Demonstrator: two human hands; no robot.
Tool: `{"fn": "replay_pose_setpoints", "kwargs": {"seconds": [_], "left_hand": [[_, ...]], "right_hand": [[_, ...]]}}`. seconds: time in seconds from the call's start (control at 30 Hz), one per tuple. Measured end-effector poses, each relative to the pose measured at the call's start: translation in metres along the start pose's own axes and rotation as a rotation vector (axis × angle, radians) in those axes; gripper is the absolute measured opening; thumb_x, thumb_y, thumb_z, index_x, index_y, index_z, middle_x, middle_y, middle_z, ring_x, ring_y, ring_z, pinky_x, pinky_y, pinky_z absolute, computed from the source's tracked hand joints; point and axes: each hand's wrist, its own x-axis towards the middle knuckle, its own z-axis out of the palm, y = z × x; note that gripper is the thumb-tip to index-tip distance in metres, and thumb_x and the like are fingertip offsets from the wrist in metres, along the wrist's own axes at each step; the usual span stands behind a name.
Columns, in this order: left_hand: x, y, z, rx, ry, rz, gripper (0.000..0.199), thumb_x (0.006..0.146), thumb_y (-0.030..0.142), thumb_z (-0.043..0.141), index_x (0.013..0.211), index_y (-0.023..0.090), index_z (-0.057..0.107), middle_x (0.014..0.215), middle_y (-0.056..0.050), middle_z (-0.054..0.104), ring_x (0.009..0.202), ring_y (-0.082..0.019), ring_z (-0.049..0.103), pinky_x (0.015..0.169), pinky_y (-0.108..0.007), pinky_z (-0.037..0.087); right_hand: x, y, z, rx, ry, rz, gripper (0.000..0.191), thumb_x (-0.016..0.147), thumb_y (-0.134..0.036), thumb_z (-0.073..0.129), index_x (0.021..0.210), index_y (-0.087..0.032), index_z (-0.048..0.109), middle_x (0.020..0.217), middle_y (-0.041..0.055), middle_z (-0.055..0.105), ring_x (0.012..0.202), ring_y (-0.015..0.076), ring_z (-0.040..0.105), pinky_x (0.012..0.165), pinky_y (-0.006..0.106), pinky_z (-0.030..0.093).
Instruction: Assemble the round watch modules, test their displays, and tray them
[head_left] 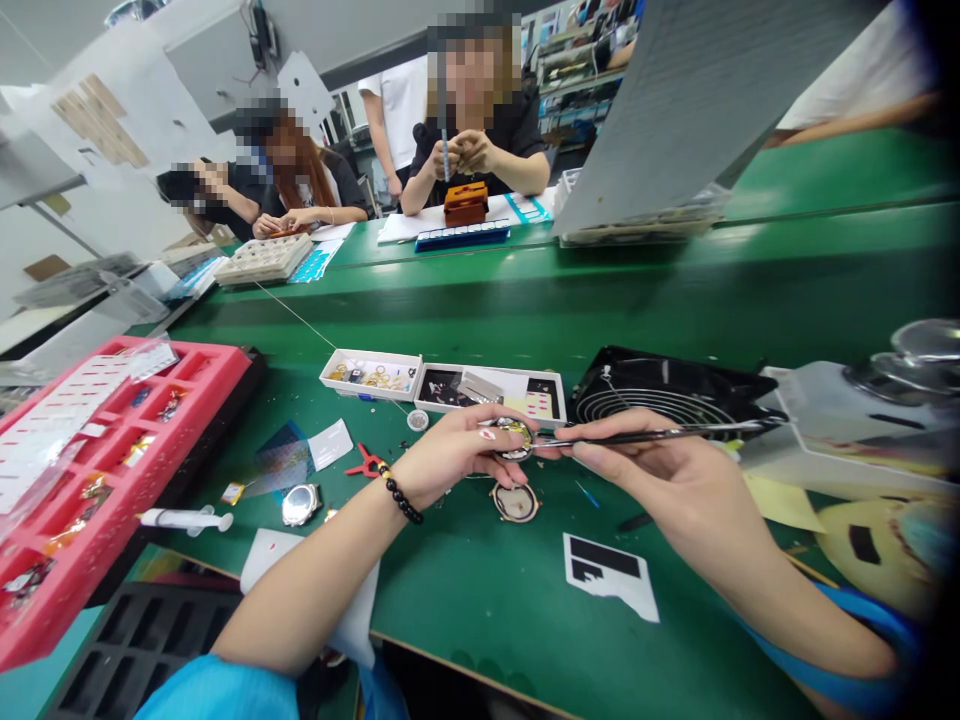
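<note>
My left hand (476, 440) grips a round watch movement (512, 440) by its edge between thumb and fingers, raised over the green bench. Long, thin metal tweezers (637, 436) lie in my right hand (675, 490), fingers closed round them. Their tip reaches the right edge of the movement; whether they pinch a part is too small to tell. Just below on the bench is a round watch case (516, 502). A silver watch head (301, 505) lies left of my left forearm, with red pliers or a clip (365, 462) beside it.
White parts boxes (371, 374) stand behind my hands, next to a black fan with a wire guard (660, 385). At left are a pink foam tray (202, 350) and a syringe (184, 519). A white-and-black card (611, 575) lies in front. Co-workers (480, 160) sit across the bench.
</note>
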Motion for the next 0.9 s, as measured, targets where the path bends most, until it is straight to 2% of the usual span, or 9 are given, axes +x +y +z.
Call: {"fn": "replay_pose_setpoints", "kwargs": {"seconds": [0.23, 0.33, 0.47, 0.63, 0.9], "left_hand": [[0.0001, 0.0011, 0.0020, 0.014, 0.021, -0.013, 0.033, 0.078, 0.023, 0.076, 0.108, 0.012, 0.068, 0.084, -0.008, 0.074, 0.062, -0.012, 0.070, 0.060, -0.020, 0.058], [0.0001, 0.0017, 0.0024, 0.015, 0.021, -0.016, 0.034, 0.076, 0.022, 0.075, 0.108, 0.012, 0.068, 0.080, -0.007, 0.072, 0.061, -0.012, 0.070, 0.059, -0.020, 0.057], [0.0002, 0.0011, 0.0027, 0.033, 0.017, -0.006, 0.038, 0.073, 0.022, 0.078, 0.109, 0.012, 0.067, 0.082, -0.007, 0.073, 0.062, -0.012, 0.069, 0.059, -0.020, 0.056], [-0.0009, -0.0007, 0.0033, 0.090, 0.009, 0.061, 0.040, 0.074, 0.025, 0.080, 0.110, 0.014, 0.067, 0.078, -0.004, 0.070, 0.065, -0.014, 0.071, 0.058, -0.020, 0.054], [-0.0023, -0.0005, 0.0044, 0.142, -0.007, 0.131, 0.037, 0.079, 0.025, 0.077, 0.113, 0.014, 0.068, 0.077, -0.003, 0.069, 0.065, -0.013, 0.070, 0.057, -0.018, 0.054]], "right_hand": [[-0.0008, 0.0031, -0.0021, -0.037, -0.001, 0.021, 0.025, 0.087, -0.049, 0.078, 0.091, -0.024, 0.080, 0.102, 0.0069, 0.080, 0.092, 0.0272, 0.079, 0.086, 0.037, 0.068], [-0.0006, 0.0021, -0.0023, -0.049, 0.006, 0.018, 0.025, 0.088, -0.049, 0.078, 0.092, -0.025, 0.079, 0.103, 0.0061, 0.080, 0.095, 0.0268, 0.078, 0.088, 0.035, 0.067], [0.0000, 0.0002, -0.0015, -0.013, 0.021, 0.021, 0.025, 0.087, -0.050, 0.080, 0.089, -0.025, 0.078, 0.098, 0.0049, 0.081, 0.089, 0.0249, 0.079, 0.084, 0.032, 0.068], [-0.0002, 0.0022, -0.0017, 0.015, 0.020, 0.015, 0.021, 0.087, -0.047, 0.081, 0.090, -0.027, 0.078, 0.098, 0.0029, 0.081, 0.089, 0.0222, 0.079, 0.084, 0.027, 0.067], [-0.0013, 0.0025, -0.0016, -0.013, 0.025, 0.002, 0.021, 0.087, -0.047, 0.081, 0.088, -0.026, 0.080, 0.097, 0.0035, 0.080, 0.091, 0.0238, 0.079, 0.085, 0.030, 0.068]]}}
